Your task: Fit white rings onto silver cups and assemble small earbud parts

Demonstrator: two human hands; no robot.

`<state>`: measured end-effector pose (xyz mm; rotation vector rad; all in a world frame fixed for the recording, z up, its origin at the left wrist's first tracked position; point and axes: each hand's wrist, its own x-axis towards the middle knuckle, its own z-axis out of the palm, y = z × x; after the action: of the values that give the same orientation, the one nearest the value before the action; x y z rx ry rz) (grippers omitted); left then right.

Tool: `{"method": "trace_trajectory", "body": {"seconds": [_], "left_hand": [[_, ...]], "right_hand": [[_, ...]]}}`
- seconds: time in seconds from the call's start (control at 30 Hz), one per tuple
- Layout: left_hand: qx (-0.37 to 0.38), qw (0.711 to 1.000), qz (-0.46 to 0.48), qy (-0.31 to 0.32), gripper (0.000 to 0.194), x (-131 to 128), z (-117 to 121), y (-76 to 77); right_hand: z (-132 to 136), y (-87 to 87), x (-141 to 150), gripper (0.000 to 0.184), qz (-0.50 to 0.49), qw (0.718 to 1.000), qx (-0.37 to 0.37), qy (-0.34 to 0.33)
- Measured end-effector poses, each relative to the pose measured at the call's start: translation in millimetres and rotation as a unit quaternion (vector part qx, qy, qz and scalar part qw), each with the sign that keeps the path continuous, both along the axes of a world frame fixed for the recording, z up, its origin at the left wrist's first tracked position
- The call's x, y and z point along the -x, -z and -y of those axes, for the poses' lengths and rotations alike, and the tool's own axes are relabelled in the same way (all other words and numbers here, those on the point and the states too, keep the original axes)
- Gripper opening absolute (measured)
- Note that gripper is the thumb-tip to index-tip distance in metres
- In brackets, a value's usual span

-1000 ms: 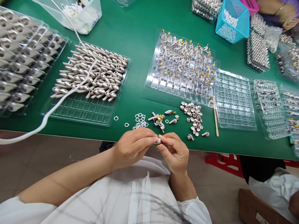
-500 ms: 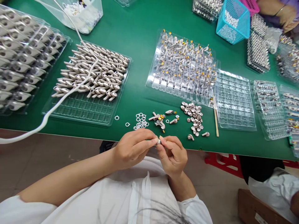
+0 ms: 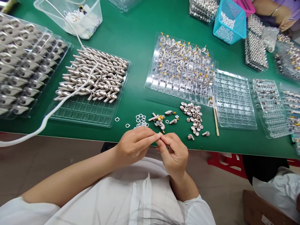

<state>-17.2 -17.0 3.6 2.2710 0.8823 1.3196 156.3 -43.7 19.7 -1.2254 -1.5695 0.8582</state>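
The green table point(image 3: 140, 28) is filling most of the view, and clear trays are lying across it: a left tray point(image 3: 89, 109) half loaded with pale stems, a middle tray point(image 3: 159, 86) of stems with yellow tabs, and a bare tray point(image 3: 234, 103) to the right. A white cable point(image 3: 58, 104) is trailing over the left tray and off the near edge. A blue basket point(image 3: 231, 23) is standing at the far side, beside another person's hand point(image 3: 280, 15).

Both hands are meeting just past the table's near edge. The left hand point(image 3: 133, 145) and the right hand point(image 3: 174, 151) are pinching fingertip to fingertip around a tiny part; the part itself is hidden between the tips, so its long axis cannot be told.

The loose pieces are lying just beyond the fingertips, farther onto the table: rings point(image 3: 140, 120) ahead of the left hand, a few stems point(image 3: 159, 120) straight ahead, small caps point(image 3: 194, 117) ahead of the right hand. A wooden stick point(image 3: 216, 120) is lying lengthwise away from the person, nearer the right hand.

No readable writing is showing.
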Motion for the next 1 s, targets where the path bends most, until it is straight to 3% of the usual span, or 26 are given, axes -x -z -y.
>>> {"method": "trace_trajectory", "body": {"seconds": [0.13,0.3,0.43,0.6,0.8,1.0], "left_hand": [[-0.010,1.000,0.014,-0.023,0.033,-3.0,-0.4,1.2],[0.006,1.000,0.024,-0.017,0.030,-5.3,1.2,-1.5],[0.009,1.000,0.018,-0.009,0.034,-5.0,1.8,-0.4],[0.011,1.000,-0.003,-0.020,0.032,-6.5,2.9,1.4],[0.010,0.997,0.015,-0.070,0.022,-8.7,4.5,-3.7],[0.010,0.998,-0.022,-0.050,0.019,-3.9,3.4,-5.4]], "right_hand": [[0.4,-0.4,0.4,0.018,-0.017,0.998,0.068,0.005],[-6.6,-1.3,-9.0,0.027,-0.027,0.993,0.090,-0.077],[-13.0,-6.8,-15.0,0.029,0.053,0.990,0.034,-0.124],[-15.9,-9.3,-15.4,0.021,0.133,0.981,-0.032,-0.135],[-15.9,-6.0,-15.7,0.027,0.128,0.981,-0.085,-0.115],[-12.0,-1.7,-15.3,0.034,0.143,0.978,-0.119,-0.094]]}}
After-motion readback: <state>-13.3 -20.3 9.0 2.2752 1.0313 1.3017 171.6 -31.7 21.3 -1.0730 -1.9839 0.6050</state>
